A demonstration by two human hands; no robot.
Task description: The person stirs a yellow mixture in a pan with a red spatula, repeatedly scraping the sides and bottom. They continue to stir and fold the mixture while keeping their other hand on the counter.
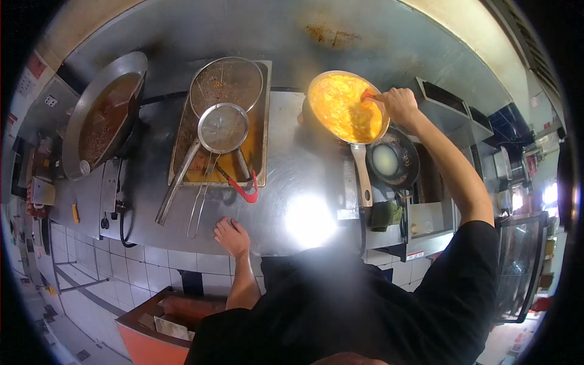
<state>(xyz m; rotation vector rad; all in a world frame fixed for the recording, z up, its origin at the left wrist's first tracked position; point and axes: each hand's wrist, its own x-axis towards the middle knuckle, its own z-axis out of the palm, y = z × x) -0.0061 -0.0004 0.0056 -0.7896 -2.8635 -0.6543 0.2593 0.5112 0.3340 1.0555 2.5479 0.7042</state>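
My right hand [398, 108] is closed around a red utensil [368, 95], probably a spatula, whose lower end is hidden in the food. The utensil reaches into a frying pan [359, 159] full of yellow, egg-like food [344, 100]. Its light wood-coloured handle points toward me, and no hand is on it. My left hand [230, 237] lies on the front edge of the steel counter [267, 213], palm down with the fingers stretched out, holding nothing. Nearest to it are a wire tool [198, 210] and a red-ended utensil [246, 194].
Left of centre stands a steel tray [263, 152] of orange-brown liquid, with a large strainer [226, 88] and a smaller one [223, 128] across it. A big wok [72, 140] is far left. A black pan [409, 161] with pale liquid sits beside a green cloth [386, 215].
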